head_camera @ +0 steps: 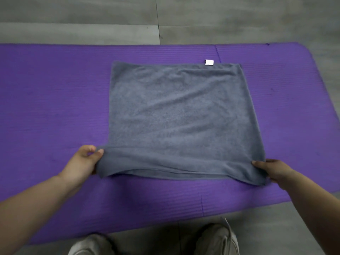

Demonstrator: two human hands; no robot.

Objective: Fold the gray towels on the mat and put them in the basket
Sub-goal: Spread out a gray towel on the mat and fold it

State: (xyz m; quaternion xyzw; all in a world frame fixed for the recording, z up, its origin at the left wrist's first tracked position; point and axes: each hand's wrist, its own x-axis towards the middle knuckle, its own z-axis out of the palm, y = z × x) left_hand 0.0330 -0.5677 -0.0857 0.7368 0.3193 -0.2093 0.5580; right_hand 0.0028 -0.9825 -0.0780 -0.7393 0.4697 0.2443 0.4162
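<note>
A gray towel (176, 118) lies spread on the purple mat (46, 107), doubled over, with two layered edges showing along its near side. A small white tag (209, 62) sticks out at its far edge. My left hand (82, 162) pinches the near left corner, which is lifted slightly off the mat. My right hand (270, 170) grips the near right corner. No basket is in view.
The mat lies on a gray tiled floor (92, 15), and its right end (312, 57) is rounded. My two light shoes (217, 238) stand at the mat's near edge. Bare mat stretches to the left and right of the towel.
</note>
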